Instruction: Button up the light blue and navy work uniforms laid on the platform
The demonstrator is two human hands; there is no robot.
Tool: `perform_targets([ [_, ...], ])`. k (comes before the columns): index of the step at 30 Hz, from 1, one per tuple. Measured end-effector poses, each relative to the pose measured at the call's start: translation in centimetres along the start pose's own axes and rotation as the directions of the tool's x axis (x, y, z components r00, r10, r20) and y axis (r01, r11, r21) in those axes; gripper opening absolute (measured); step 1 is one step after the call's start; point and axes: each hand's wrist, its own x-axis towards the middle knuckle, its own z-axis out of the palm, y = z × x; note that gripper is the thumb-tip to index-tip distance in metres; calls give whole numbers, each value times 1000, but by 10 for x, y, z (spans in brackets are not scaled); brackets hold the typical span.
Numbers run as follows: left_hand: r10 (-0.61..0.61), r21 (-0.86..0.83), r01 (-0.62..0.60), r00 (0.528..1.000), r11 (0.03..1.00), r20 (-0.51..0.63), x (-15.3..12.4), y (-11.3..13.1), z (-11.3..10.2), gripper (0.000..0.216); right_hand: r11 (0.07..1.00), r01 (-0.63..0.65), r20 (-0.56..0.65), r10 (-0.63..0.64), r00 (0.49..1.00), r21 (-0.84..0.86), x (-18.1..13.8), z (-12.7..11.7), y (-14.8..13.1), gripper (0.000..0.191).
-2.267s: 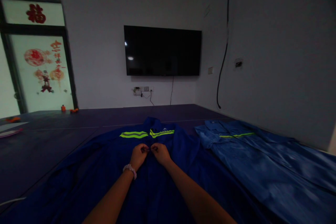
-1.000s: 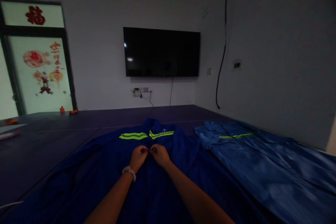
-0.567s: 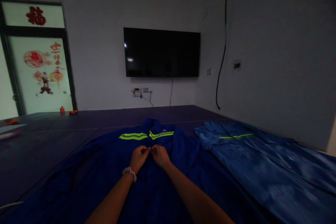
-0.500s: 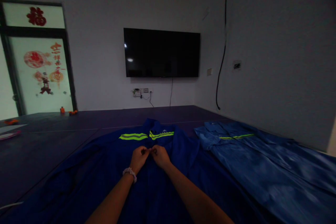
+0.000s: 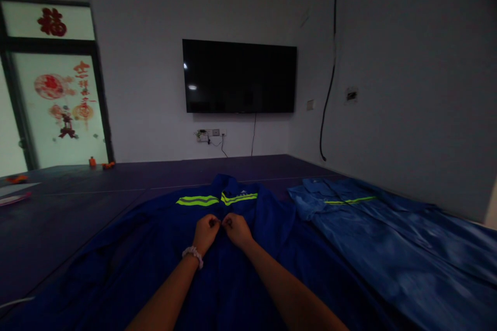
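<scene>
A dark blue work jacket (image 5: 171, 248) with yellow-green reflective strips across the chest lies spread out before me, its collar away from me. My left hand (image 5: 206, 231), with a pale scrunchie (image 5: 193, 254) on the wrist, pinches the front of the jacket just below the strips. Close against it, my right hand (image 5: 236, 230) also pinches the front edge. The fingertips nearly meet at the middle of the jacket. What lies between them is too small and dark to make out.
A lighter blue garment (image 5: 373, 238) with one reflective strip lies to the right on the dark purple surface (image 5: 155, 173). A black cable (image 5: 328, 103) hangs by the right wall. A television (image 5: 238, 77) is mounted ahead. Orange objects (image 5: 92, 162) stand near the glass door.
Both hands stay at the same place on the jacket front, with only a slight shift of the fingertips. The view has tilted a little.
</scene>
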Motion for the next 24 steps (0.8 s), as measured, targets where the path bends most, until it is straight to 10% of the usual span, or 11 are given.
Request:
perform_targets([
  [24,-15,195,24,999,981,-47,-4,5,2,32,1000,5,-15,-5,1000,-14,3,8,8,13],
])
